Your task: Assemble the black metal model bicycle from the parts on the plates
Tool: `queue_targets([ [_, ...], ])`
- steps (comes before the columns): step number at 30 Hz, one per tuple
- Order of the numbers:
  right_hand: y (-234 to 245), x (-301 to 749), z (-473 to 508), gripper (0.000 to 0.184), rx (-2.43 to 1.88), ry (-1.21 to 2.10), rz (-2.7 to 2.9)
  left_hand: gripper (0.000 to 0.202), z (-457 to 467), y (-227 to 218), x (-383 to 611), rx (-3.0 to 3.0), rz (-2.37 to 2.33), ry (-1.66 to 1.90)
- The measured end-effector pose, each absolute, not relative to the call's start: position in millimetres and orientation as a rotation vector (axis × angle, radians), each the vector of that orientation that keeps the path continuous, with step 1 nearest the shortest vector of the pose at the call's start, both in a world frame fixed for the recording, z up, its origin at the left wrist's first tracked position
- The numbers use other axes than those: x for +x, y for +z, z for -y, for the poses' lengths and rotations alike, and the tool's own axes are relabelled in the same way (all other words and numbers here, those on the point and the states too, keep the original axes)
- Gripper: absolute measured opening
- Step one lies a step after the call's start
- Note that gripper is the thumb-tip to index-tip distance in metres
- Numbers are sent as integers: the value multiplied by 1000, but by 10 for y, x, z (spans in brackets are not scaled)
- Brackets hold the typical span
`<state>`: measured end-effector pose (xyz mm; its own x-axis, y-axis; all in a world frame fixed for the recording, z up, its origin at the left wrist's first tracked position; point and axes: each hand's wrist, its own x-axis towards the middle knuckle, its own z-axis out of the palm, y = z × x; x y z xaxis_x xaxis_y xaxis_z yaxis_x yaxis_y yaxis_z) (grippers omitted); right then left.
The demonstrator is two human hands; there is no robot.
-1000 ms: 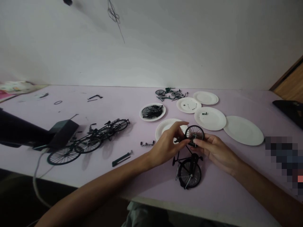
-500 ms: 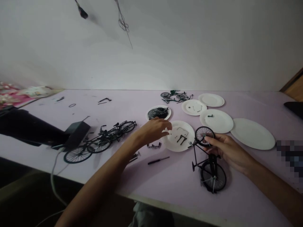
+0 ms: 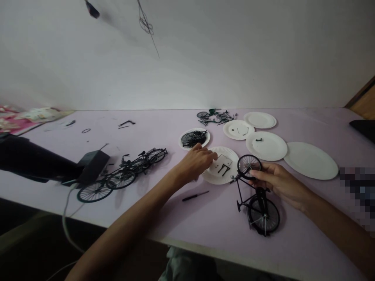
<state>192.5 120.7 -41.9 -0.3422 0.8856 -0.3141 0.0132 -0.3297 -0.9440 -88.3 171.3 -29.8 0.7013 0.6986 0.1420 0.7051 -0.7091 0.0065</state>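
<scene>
A black model bicycle [image 3: 247, 203] is in my right hand [image 3: 277, 181], with thumb and fingers closed around its upper wheel. Its other wheel hangs down toward me. My left hand [image 3: 200, 160] reaches over the left rim of a fluted paper plate [image 3: 209, 177]. Its fingers are drawn together over the plate, and whatever is between the fingertips is too small to make out. On that plate lie a black forked part [image 3: 224, 169], a thin bent wire and a few tiny pieces. A screwdriver [image 3: 195, 196] rests on the table in front of my left hand.
Several model bicycles [image 3: 121, 177] stand left, beside a black box on a dark arm [image 3: 93, 166]. A plate of black wheels [image 3: 193, 139] lies behind my left hand. More bicycle parts [image 3: 216, 116] are farther back. White plates [image 3: 310, 160] spread to the right.
My left hand has moved slightly right over the plate, and its spread fingers have drawn together. The view has shifted a little. My right hand keeps hold of the bicycle.
</scene>
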Motion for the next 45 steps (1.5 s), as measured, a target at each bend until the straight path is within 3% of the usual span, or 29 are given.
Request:
queue_targets([
  [10, -387, 1908, -1187, 27, -1273, 1722, 1279, 22, -1717, -280, -856, -3094, 1245, -501],
  [27, -399, 1857, -1190, 26, -1176, 1752, 1272, 8, -1590, -279, -688, -3189, 1499, -1197],
  [34, -373, 1820, -1170, 28, -1186, 1748, 1251, 14, -1504, -284, -605, -3266, 1372, -1332],
  [45, -369, 1816, -1177, 27, -1201, 1725, 1290, 8, -1488, -312, -544, -3233, 1565, -1445],
])
